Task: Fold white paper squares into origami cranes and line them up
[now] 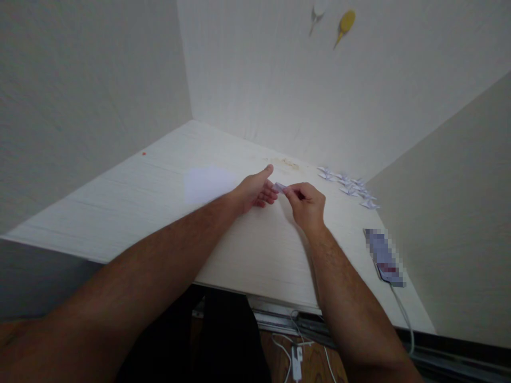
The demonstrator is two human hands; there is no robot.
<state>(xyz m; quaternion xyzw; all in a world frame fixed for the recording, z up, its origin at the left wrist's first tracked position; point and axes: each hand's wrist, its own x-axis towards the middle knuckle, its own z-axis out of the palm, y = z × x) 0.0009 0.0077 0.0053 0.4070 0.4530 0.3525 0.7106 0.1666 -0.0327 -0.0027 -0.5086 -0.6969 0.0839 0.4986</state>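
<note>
Small lilac paper strip (280, 187), partly folded, was pinched in my right hand (307, 205), my left hand (255, 191) half open beside it; several finished paper shapes (349, 187) lay on the white tabletop (159, 186).

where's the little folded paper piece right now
Head view, near the middle of the desk: the folded paper piece is pinched by the right hand, beside the left hand, with the row of paper shapes further right.
</note>
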